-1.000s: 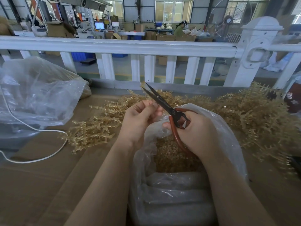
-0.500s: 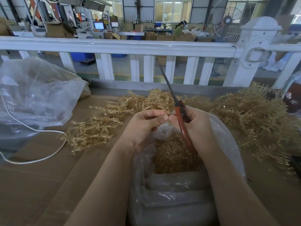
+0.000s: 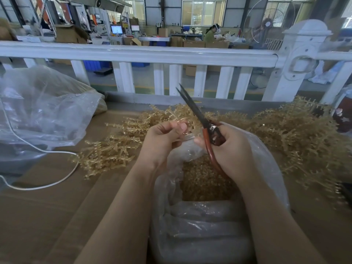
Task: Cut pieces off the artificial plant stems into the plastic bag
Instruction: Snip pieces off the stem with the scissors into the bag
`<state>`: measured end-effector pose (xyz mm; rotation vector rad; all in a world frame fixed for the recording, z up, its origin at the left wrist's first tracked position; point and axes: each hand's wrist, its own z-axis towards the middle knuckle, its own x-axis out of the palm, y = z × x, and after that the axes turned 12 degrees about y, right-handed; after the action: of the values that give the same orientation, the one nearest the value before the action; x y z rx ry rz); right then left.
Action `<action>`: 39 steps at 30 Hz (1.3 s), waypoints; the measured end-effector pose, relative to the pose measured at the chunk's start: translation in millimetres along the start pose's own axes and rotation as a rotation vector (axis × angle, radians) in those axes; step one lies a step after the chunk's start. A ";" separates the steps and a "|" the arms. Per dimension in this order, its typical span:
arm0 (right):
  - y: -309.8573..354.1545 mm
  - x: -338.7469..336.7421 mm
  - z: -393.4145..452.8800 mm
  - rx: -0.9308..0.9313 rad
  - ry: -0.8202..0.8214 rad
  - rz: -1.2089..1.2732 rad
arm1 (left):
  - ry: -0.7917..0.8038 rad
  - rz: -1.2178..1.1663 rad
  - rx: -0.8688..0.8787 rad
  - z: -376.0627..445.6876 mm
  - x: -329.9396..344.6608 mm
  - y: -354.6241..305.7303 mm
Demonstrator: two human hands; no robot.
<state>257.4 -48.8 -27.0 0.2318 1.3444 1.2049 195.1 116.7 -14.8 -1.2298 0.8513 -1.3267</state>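
Red-handled scissors (image 3: 206, 130) gripped by right hand (image 3: 231, 149), blades nearly closed, pointed up and away, one gold stem (image 3: 181, 121) pinched by left hand (image 3: 163, 140), one plastic bag (image 3: 266, 161) under both hands.

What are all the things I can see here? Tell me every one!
Scissors: one, black blades, red handles, in the right hand, blades pointing up and away.
Plant stems: big heap, golden tan, across the table behind the bag.
Stem piece: one, golden, pinched in the left hand.
Plastic bag: one, clear, open below the hands, cut golden bits inside.
Second plastic bag: one, clear, crumpled, far left.
Cord: one, white, looping on the left.
Table: one, brown cardboard top.
Fence: one, white, behind the table.
Left hand: one, holding the stem piece.
Right hand: one, gripping the scissors.
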 end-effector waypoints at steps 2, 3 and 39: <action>-1.2 0.0 -1.8 -0.029 0.010 -0.161 | -0.012 0.009 0.050 1.0 -0.7 0.9; -1.2 0.5 -2.6 -0.047 0.008 -0.216 | -0.019 0.008 0.069 1.3 -1.0 1.1; 0.2 1.1 -5.1 -0.081 -0.084 -0.359 | -0.072 -0.118 0.124 -1.5 -0.5 -1.6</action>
<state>252.9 -50.3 -29.1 -0.0181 1.2005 0.9343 193.3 117.2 -13.7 -1.2375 0.6444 -1.3995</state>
